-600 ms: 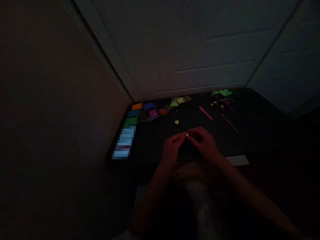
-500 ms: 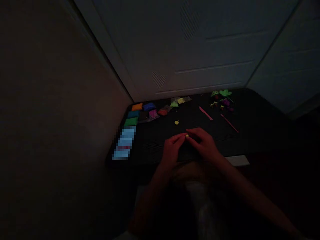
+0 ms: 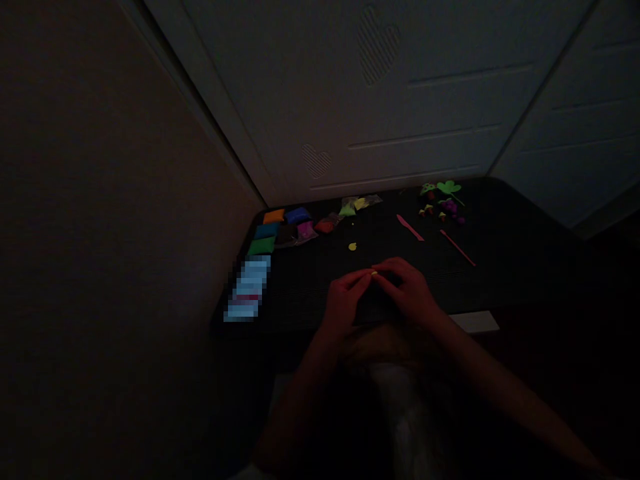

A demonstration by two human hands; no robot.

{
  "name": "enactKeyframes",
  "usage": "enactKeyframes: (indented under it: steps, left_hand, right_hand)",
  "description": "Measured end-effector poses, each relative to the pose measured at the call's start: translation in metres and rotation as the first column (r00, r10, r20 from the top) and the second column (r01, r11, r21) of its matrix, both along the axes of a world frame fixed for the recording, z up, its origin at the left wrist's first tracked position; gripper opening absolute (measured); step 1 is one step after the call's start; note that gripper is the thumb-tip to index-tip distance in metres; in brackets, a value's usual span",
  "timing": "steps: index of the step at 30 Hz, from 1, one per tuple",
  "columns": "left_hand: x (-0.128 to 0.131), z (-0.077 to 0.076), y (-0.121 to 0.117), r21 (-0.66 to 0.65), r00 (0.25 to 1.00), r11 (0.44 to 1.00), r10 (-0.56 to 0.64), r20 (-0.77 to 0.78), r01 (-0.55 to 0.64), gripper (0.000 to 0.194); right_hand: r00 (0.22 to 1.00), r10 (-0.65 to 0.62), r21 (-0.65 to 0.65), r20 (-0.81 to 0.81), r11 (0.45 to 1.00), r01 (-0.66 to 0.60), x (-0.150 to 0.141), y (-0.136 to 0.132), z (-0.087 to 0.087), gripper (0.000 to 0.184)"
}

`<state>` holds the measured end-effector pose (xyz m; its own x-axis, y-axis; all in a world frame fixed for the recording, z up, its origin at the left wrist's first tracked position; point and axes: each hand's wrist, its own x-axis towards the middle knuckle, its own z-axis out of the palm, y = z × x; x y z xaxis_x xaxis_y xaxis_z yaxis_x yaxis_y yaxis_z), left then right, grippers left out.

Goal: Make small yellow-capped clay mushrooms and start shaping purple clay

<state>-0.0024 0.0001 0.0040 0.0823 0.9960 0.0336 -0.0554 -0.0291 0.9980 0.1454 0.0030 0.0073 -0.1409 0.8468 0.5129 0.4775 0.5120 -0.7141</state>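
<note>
Above the front part of the dark table (image 3: 300, 287), my left hand (image 3: 346, 293) and my right hand (image 3: 406, 283) meet at the fingertips. Pinched between them is a small piece of yellow clay (image 3: 374, 273), and the fingers of both hands are closed on it. A flattened yellow clay piece (image 3: 353, 247) with a notch in its edge lies just beyond my hands. A tiny yellow-green bit (image 3: 353, 224) sits farther back. Dim light hides the finer detail of the fingers.
Packets of coloured clay, including a green packet (image 3: 261, 246), line the left and back. A pixelated bright screen (image 3: 249, 288) lies front left. On the right are a pink plastic knife (image 3: 410, 228), a thin pink stick (image 3: 457, 247), purple clay balls (image 3: 450, 208) and a green clover shape (image 3: 449, 187).
The yellow clay between my fingertips looked rounder before and now appears flatter. My hands have barely moved, and the view has shifted slightly.
</note>
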Motion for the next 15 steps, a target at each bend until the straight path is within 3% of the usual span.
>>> enactKeyframes:
  steps: [6, 15]
  left_hand:
    - [0.0004, 0.0033, -0.0016, 0.023, 1.0, 1.0, -0.001, -0.021, 0.001, 0.022]
    - [0.0058, -0.0038, -0.0042, 0.065, 1.0, 0.998, 0.009, 0.009, -0.01, 0.023]
  right_hand:
    - [0.999, -0.043, 0.005, 0.016, 0.999, 0.043, -0.0011, -0.0003, 0.0001, 0.016]
    - [0.997, -0.065, 0.021, 0.048, 0.998, 0.064, -0.0016, -0.0006, -0.0001, 0.008]
